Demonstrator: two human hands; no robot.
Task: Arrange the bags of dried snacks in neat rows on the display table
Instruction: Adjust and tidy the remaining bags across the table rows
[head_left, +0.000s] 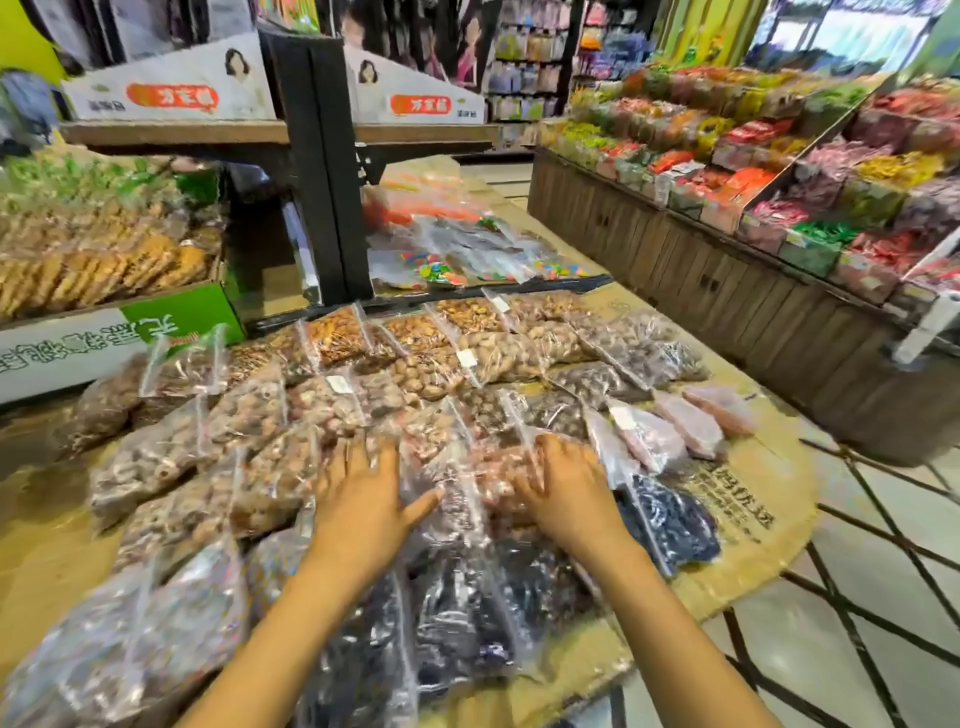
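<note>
Several clear plastic bags of dried snacks lie in slanted rows on the cardboard-covered display table (753, 525). Brown nut bags (415, 358) fill the far rows, pale ring-shaped snacks (171, 457) lie at the left, dark dried fruit bags (467, 623) lie nearest me. My left hand (363, 499) lies flat with spread fingers on a bag in the middle. My right hand (561, 488) presses on the left-hand neighbour of a pinkish-brown bag (483, 467) between both hands. Pink bags (691, 421) sit at the right end.
A black post (317, 171) and a wooden shelf rise behind the table. A green and white carton (104, 343) of biscuits stands at the left. A wooden candy counter (727, 249) runs along the right, with a tiled aisle (857, 597) between.
</note>
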